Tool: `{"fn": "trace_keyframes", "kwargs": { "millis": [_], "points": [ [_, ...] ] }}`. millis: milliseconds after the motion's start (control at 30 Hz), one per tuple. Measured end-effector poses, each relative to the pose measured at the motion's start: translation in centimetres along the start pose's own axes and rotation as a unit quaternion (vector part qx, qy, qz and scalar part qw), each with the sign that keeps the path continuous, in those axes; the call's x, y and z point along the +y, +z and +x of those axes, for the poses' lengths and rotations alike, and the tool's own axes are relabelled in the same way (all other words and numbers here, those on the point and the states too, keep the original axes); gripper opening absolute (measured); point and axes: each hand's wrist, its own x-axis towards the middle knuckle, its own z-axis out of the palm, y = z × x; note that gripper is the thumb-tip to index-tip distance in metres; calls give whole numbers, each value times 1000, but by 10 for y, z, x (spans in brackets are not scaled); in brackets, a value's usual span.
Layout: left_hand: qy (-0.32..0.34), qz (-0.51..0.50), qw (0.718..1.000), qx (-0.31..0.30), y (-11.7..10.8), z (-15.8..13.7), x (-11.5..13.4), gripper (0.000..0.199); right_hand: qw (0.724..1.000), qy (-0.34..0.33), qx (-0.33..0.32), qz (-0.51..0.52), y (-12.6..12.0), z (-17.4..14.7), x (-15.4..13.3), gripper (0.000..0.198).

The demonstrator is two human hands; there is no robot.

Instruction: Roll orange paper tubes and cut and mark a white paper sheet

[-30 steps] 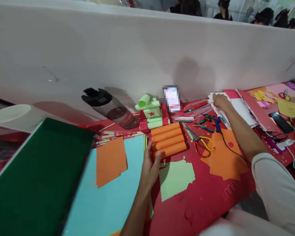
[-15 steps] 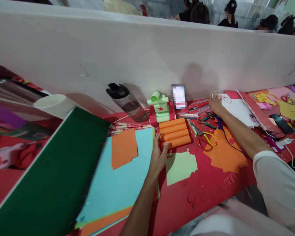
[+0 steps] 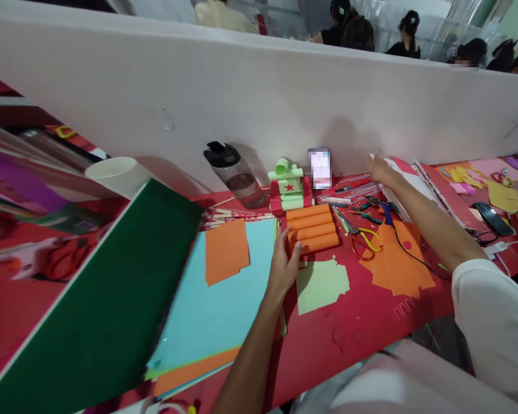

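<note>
My left hand [image 3: 286, 261] is closed on the left end of a row of orange paper rolls [image 3: 314, 225] lying side by side on the red table. My right hand [image 3: 383, 171], blurred, grips the left edge of a white sheet of paper [image 3: 414, 183], which looks raised and tilted near the wall. Behind the orange rolls stands a light-green and red paper model [image 3: 290, 188] with a red star. Scissors [image 3: 358, 233] with yellow and red handles lie right of the rolls. A pale-green paper piece [image 3: 322, 286] lies in front of them.
A green board [image 3: 107, 299] leans at the left, beside blue paper sheets [image 3: 211, 310]. A bottle [image 3: 237, 175] and a lit phone [image 3: 320, 168] stand by the white partition [image 3: 259, 98]. Orange paper pieces [image 3: 399, 261] and a cable lie under my right forearm. People sit beyond the partition.
My right hand has shifted at the white sheet, whose left side now appears lifted and tilted. My left hand stays on the orange rolls. The view has turned slightly left.
</note>
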Motion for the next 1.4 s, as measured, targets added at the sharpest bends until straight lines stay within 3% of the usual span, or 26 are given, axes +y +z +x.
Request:
{"fn": "trace_keyframes", "kwargs": {
  "millis": [100,200,333,500,800,967,1133,1400],
  "points": [
    [1,10,1000,-8,1,-1,1,59,999,-4,-32,-13,18,-11,-4,89],
    [3,24,1000,-19,1,-2,1,57,998,0,-48,-32,32,-15,-6,71],
    [-1,31,999,-15,-1,-2,1,55,998,-17,-18,-56,41,-10,-1,51],
    [1,43,999,-22,-2,-2,0,55,997,-38,6,-73,52,0,-4,52],
    [-7,54,998,-19,-4,-4,1,55,996,-78,-3,-48,49,8,-8,26],
    [20,61,998,11,-6,-6,5,52,994,-81,-40,-66,50,15,-7,21],
    [81,88,992,47,-9,-7,10,43,990,-83,-74,-91,54,23,-3,35],
    [127,104,985,53,-7,-8,9,31,993,-86,-68,-52,53,16,-3,31]
  ]
}}
